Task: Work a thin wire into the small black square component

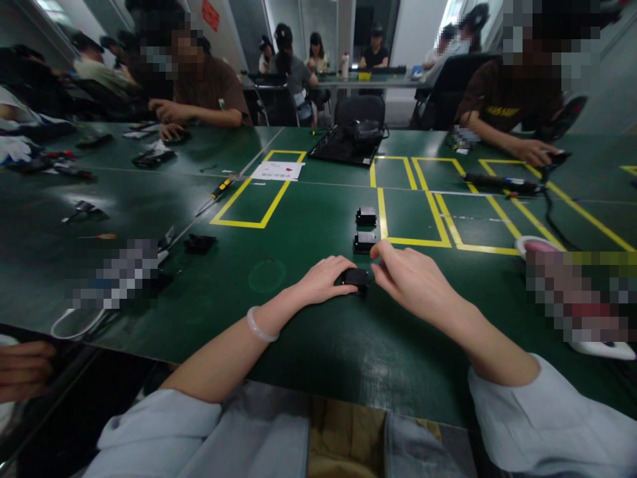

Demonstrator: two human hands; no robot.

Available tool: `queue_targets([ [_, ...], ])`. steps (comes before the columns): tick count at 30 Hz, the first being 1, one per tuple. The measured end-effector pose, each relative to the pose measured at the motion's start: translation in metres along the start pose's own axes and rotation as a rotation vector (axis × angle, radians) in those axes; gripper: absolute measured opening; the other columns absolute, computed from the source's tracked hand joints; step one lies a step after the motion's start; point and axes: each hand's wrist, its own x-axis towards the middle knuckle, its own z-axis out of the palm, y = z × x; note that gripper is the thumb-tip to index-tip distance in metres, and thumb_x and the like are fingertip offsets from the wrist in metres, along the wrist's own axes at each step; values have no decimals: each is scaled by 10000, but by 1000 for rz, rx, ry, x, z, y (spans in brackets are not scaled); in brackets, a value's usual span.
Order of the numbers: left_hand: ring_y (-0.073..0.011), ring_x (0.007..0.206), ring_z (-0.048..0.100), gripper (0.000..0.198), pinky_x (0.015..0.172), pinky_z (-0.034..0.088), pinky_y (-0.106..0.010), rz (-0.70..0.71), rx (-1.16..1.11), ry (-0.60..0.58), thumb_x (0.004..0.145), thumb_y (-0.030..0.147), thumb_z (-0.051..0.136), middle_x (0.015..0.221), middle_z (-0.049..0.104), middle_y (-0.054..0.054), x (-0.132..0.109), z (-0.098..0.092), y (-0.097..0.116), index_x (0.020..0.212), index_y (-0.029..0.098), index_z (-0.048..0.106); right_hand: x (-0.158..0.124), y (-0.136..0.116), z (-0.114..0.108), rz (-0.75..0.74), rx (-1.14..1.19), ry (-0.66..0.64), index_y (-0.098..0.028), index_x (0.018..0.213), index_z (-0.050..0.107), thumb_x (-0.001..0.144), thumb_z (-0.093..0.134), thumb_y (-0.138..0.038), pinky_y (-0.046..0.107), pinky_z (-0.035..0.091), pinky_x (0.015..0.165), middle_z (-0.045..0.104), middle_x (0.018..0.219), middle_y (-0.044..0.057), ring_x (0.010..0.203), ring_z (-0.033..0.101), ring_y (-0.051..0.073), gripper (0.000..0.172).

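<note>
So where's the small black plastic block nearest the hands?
Mid-view on the green table, the block sits between left hand and right hand, nearest of three.

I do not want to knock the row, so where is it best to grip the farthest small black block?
Probably by its left and right sides, from above: the farthest black block lies flat and low, with a second block close in front.

I see a dark green table (308,352) marked with yellow rectangle outlines (273,207) at twelve and one o'clock. The nearest block (356,277) is black, as are the two blocks (365,241) beyond it at twelve. The bangle (259,326) is milky white, the sleeves (547,418) pale grey-blue.
</note>
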Motion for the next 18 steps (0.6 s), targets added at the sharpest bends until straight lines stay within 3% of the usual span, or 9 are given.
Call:
queue_targets([
  [4,-239,1008,549,414,875,435,-368,-5,-2,1,901,528,571,1123,599,-62,0,-1,0,1180,224,536,1,-1,-1,16,-75,-26,-185,944,544,985,375,-338,292,329,614,691,755,54,668,624,205,231],
  [11,-240,1005,548,386,862,434,-362,-1,-17,5,897,528,575,1109,602,-63,-1,-3,1,1122,215,558,0,2,2,-3,45,2,-155,1155,481,952,382,-237,282,368,637,687,807,45,706,641,200,240],
  [18,-240,1003,547,402,875,433,-371,-7,-21,2,895,516,581,1109,602,-62,0,-1,1,1167,223,547,1,0,0,6,-20,-28,-183,978,536,987,387,-371,289,339,617,690,761,46,694,628,210,240],
])
